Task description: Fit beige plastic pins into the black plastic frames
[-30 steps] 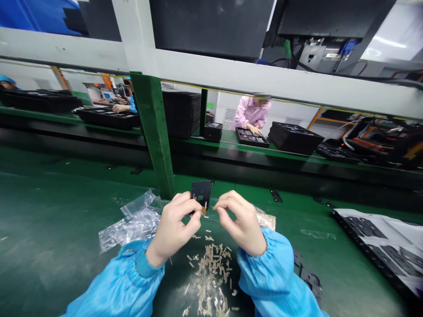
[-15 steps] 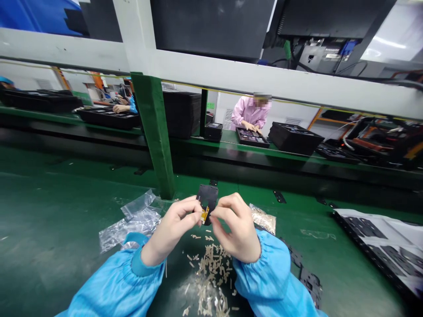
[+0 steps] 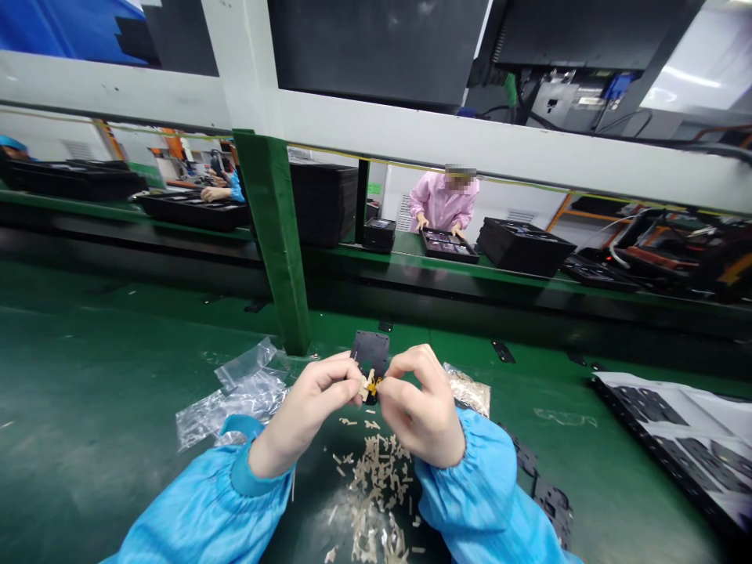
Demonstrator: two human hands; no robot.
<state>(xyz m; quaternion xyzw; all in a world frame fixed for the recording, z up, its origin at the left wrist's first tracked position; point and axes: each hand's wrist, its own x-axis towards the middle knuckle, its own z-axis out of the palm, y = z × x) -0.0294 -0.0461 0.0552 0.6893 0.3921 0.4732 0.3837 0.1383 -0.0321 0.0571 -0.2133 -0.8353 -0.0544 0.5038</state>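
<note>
In the middle of the head view, a thin black plastic part (image 3: 372, 348) is tilted up between my hands. My left hand (image 3: 311, 403) is closed, pinching it at its left edge. A small beige peel-off piece (image 3: 364, 388) shows at the left fingertips. Just right of it is a yellow flex strip (image 3: 374, 386) at the lower end of the black part. My right hand (image 3: 424, 403) is closed, thumb and forefinger pinched at the strip's right side. Many beige scraps (image 3: 379, 470) lie scattered on the green table below my hands.
Clear plastic bags (image 3: 235, 399) lie at left, and a bag of beige pieces (image 3: 468, 390) sits behind my right hand. Black parts (image 3: 552, 505) lie by my right sleeve; a tray (image 3: 675, 446) of them is farther right. A green post (image 3: 276, 243) rises ahead. A co-worker (image 3: 445, 200) handles a tray.
The beige piece now stands out at my left fingertips, and the yellow strip shows more to the right. Small black parts on the far strip have shifted right. The co-worker's hands have moved apart.
</note>
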